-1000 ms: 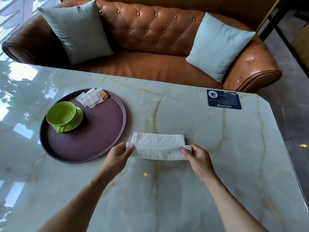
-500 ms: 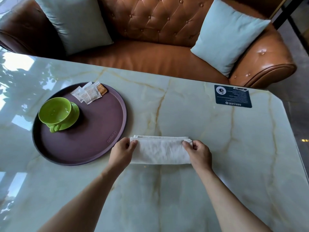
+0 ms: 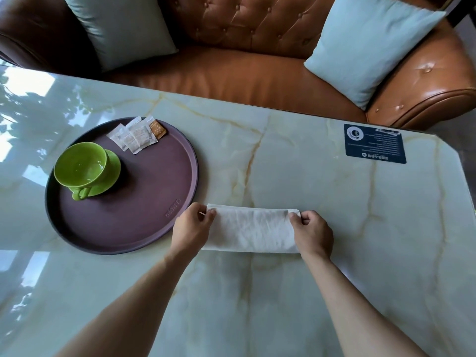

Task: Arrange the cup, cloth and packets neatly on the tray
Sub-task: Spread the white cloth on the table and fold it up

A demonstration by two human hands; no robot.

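Folded white cloth now flat on marble table, fold finished; left hand and right hand still pinching its far corners beside round brown tray.

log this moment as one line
cloth folded on table, off tray | left hand, right hand pinch ends | cup, packets on tray

Both hands, left and right, pinch the folded cloth beside the tray.
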